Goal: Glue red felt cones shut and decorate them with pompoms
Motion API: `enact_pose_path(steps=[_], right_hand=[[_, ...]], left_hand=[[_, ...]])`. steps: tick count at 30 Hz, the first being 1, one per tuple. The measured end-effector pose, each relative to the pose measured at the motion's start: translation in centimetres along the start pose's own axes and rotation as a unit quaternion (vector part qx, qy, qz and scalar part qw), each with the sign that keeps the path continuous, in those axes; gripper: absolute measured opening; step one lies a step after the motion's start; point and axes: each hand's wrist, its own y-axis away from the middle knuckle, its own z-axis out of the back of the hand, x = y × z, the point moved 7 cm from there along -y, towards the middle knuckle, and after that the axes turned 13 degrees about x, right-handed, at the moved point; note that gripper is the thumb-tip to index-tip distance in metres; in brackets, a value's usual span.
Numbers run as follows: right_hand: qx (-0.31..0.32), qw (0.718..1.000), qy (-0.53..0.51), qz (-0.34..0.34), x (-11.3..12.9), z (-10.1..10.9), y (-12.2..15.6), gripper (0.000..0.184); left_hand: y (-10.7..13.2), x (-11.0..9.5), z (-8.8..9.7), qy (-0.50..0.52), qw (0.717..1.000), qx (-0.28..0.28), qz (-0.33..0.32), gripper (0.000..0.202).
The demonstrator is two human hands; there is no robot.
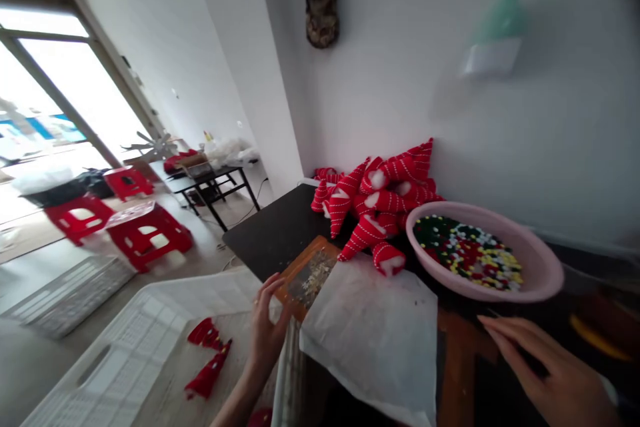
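Observation:
My left hand (pixel 267 323) has its fingers stretched out and apart at the edge of a wooden-framed tray (pixel 306 255), over the rim of a white plastic crate (pixel 165 290). The tray has small pale bits in it. My right hand (pixel 550 363) is pinched together below a pink basin (pixel 547 283) of small coloured pompoms (pixel 473 253). A thin, slender tip shows at its fingers, too blurred to name. Between my hands lies a white sheet (pixel 375 333). Stuffed red cones with white stitched stripes (pixel 383 200) are piled behind it.
In the crate lie red cone pieces (pixel 207 377). Red stools (pixel 147 233) and another table (pixel 215 177) with items on it stand at left. A patterned bag (pixel 321 3) and a green and white object (pixel 497 37) hang along the wall.

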Motion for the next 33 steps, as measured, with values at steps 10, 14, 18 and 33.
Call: enact_pose_path(steps=[10, 14, 18, 33], right_hand=[[0.056, 0.996, 0.043, 0.052, -1.5, -1.8, 0.8, 0.023], [0.063, 0.996, 0.027, 0.054, -1.3, -1.7, 0.4, 0.022], [0.081, 0.996, -0.022, 0.039, -0.4, -2.0, 0.3, 0.021], [0.209, 0.883, -0.412, -0.085, 4.3, -3.7, 0.3, 0.058]], left_hand=[[-15.6, -5.3, -16.9, 0.096, 0.971, 0.219, 0.026, 0.052], [-15.5, -5.9, -16.4, 0.162, 0.944, 0.271, 0.097, 0.032], [-12.6, -7.7, -13.3, 0.245, 0.903, 0.324, 0.140, 0.041], [-0.9, -15.9, -16.8, 0.368, 0.709, 0.587, 0.135, 0.055]])
